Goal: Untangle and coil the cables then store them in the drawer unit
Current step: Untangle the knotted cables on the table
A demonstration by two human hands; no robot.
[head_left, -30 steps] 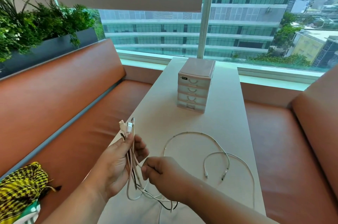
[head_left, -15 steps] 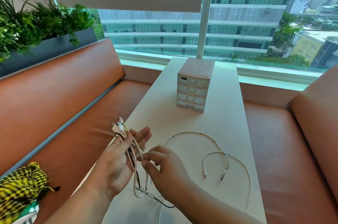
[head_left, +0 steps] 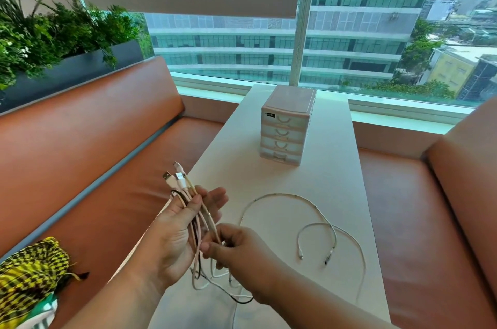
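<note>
The left grip [head_left: 174,234] clamps a bundle of white, pink and black charging cables [head_left: 205,217] under its thumb above the near edge of the white worktop [head_left: 336,180]. The plugs point away and the loops hang toward the person. The right grip [head_left: 239,253] pinches strands directly below, so it is probably nearer the tangle.

orange bench [head_left: 88,140], planter [head_left: 67,73], yellow-black cloth [head_left: 29,272]
</note>
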